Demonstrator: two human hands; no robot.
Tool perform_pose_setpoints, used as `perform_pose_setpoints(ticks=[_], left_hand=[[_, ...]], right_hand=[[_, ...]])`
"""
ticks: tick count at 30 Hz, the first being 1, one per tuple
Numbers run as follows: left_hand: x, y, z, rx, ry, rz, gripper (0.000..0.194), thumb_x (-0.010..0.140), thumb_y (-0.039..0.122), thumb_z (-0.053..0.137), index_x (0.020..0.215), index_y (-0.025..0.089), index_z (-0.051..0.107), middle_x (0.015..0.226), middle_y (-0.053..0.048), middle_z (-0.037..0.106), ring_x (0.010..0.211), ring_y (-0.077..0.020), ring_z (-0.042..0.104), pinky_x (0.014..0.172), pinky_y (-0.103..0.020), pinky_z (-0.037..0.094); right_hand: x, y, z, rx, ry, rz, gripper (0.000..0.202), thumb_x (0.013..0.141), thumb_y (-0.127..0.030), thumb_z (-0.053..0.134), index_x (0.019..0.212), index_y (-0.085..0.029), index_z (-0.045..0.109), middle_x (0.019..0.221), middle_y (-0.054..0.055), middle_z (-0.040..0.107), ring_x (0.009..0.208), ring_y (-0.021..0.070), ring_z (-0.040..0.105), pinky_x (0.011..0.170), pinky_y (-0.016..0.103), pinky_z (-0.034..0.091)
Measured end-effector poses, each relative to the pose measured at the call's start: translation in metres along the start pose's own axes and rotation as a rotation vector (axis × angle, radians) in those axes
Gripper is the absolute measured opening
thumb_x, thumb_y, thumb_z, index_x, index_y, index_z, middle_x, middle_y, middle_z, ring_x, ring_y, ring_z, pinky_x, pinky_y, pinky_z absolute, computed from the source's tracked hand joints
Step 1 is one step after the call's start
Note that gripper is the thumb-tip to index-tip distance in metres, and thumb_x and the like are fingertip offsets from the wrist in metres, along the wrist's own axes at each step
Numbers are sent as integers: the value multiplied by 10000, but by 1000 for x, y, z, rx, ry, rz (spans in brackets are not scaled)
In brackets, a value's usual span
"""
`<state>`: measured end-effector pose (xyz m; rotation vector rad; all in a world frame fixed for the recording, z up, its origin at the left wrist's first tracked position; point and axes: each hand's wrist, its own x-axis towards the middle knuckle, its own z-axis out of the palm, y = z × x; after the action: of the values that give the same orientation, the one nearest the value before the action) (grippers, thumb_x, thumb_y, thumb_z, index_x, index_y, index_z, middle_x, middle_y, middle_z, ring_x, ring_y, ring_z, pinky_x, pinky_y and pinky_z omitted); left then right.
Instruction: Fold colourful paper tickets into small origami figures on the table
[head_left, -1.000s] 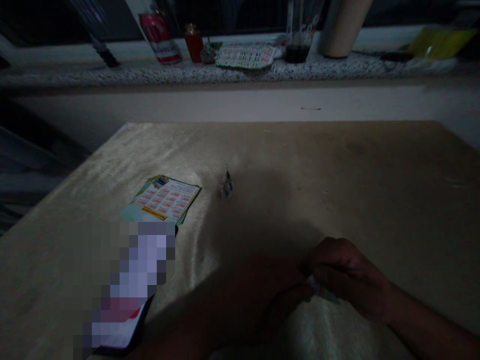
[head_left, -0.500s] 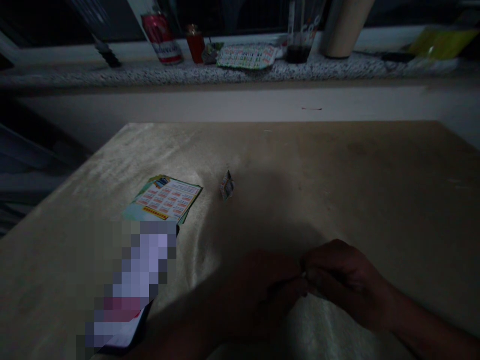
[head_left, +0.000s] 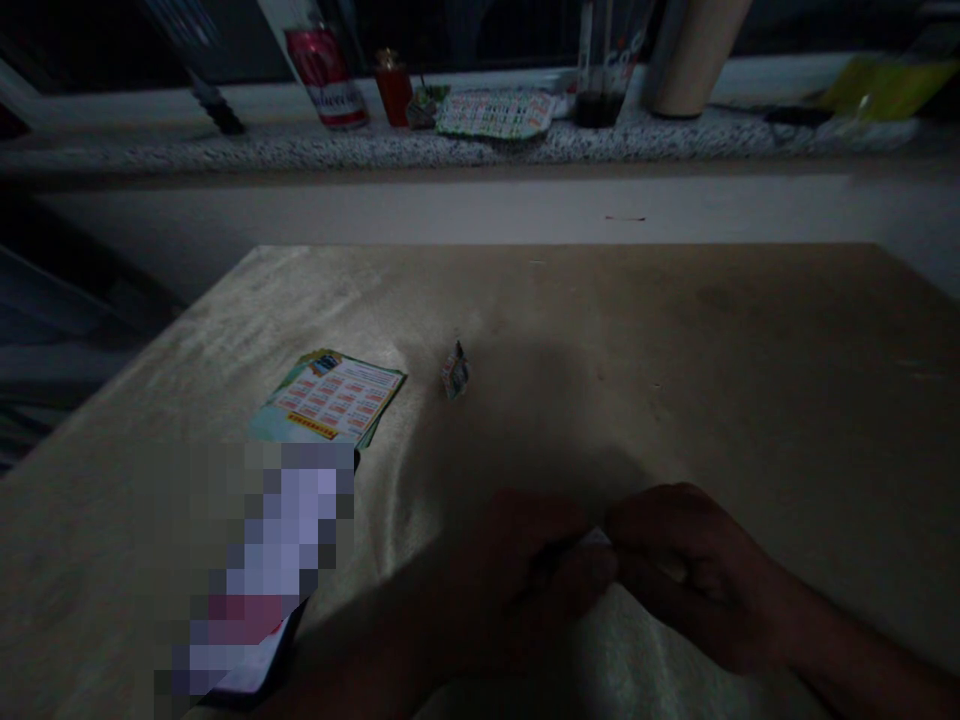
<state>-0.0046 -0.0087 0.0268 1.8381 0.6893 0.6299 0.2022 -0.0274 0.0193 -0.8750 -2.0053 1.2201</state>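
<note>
- Small paper (head_left: pixel 596 538), pale and mostly hidden, sits between the two hands low in the head view, right of centre, over the tabletop (head_left: pixel 750 350). Its visible part narrows to a corner pointing away from the person; the fingers cover the rest, so its long axis cannot be told.
- The left hand (head_left: pixel 536 575) has its fingers (head_left: pixel 602 566) closed on the paper, the thumb lying over its near edge.
- The right hand (head_left: pixel 694 570) meets the paper's right side with bent fingers, thumb and forefinger tips close together; whether they clamp it, the dark does not show.
- Beyond the left hand, a folded scrap (head_left: pixel 454 372) rests on the tabletop, its pointed end away from the person.
- Left of that scrap lies a fanned stack of printed cards (head_left: pixel 345 395), with a phone (head_left: pixel 244 675) just nearer, set diagonally, its screen pixelated.
</note>
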Motion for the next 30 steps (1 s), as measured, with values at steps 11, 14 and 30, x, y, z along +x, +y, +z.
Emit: perform_pose_setpoints(ticks=[11, 14, 30], left_hand=[[1, 1, 3, -96, 87, -26, 372, 1004, 252, 454, 642, 168, 473, 564, 60, 374, 503, -70, 356, 514, -216, 278], [3, -5, 5, -227, 54, -53, 404, 1016, 306, 454, 637, 167, 469, 562, 54, 387, 510, -73, 360, 498, -205, 281], [-1, -7, 1, 199, 101, 167, 320, 1003, 225, 432, 686, 183, 454, 589, 51, 387, 508, -81, 347, 517, -249, 249]], right_hand=[[2, -2, 3, 27, 11, 8, 266, 1005, -219, 497, 743, -182, 529, 607, -59, 400, 521, 77, 384, 499, 232, 304], [2, -4, 4, -8, 31, -32, 261, 987, -193, 512, 726, -182, 527, 585, -67, 355, 490, 72, 355, 481, 243, 278], [5, 2, 7, 333, 35, 122, 355, 964, -313, 625, 655, -162, 536, 507, -75, 413, 430, 44, 325, 387, 176, 240]])
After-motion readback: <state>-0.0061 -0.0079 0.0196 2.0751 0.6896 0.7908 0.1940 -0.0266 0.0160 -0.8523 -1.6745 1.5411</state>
